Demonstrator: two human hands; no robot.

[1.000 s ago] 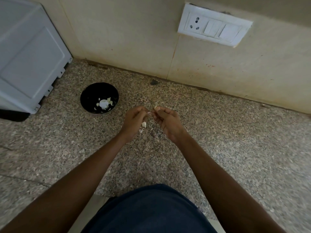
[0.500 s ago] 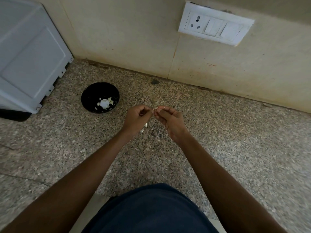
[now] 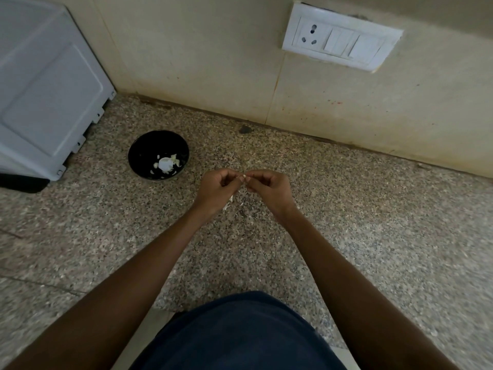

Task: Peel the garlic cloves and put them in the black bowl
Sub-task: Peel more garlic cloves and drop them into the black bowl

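My left hand and my right hand meet fingertip to fingertip above the speckled granite counter. Between them they pinch a small pale garlic clove, mostly hidden by the fingers. Bits of white garlic skin lie on the counter just below the hands. The black bowl stands to the left of the hands, holding several white garlic pieces.
A white appliance fills the far left, close to the bowl. The tiled wall runs along the back, with a white socket and switch plate at the upper right. My dark blue shirt covers the counter's near edge.
Both hands have risen slightly and closed tighter around the clove. The loose skin piece seen under my left hand earlier is now lower on the counter.
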